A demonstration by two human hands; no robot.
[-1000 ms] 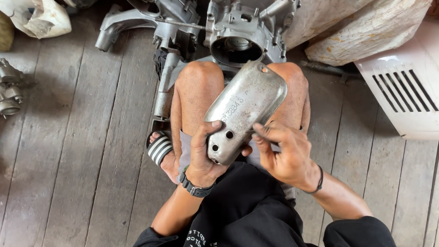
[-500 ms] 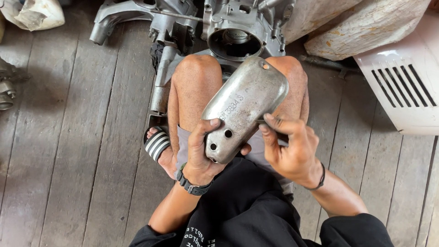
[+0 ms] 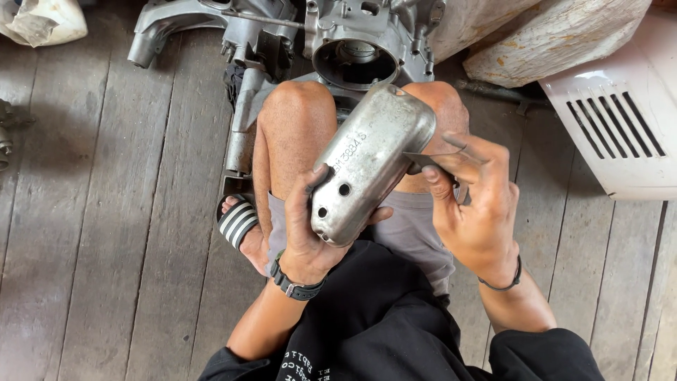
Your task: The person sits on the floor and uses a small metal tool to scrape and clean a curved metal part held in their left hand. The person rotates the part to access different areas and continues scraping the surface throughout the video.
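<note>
Both hands sit a bit higher over the knees than a moment ago, and the right hand (image 3: pixel 474 212) has slid up along the side of the metal cover (image 3: pixel 370 166), which is tipped a little more upright. The left hand (image 3: pixel 310 233) wraps round the low end of the cover, thumb on top near two small round holes, fingers curled below. The right hand pinches a thin flat blade (image 3: pixel 431 161) between thumb and fingers, and its tip touches the cover's right edge.

It looks like a scraping or cleaning step along that edge. The blade needs to stay flat on the rim, and the left hand needs to hold the cover firm so it does not slip.

Some raised marks run along the top of the grey cover. A white bag (image 3: pixel 42 21) lies at the top left on the wooden floor (image 3: pixel 106 212). A white panel with long slots (image 3: pixel 620 120) lies at the right. A grey engine case (image 3: pixel 352 42) sits past the knees.
</note>
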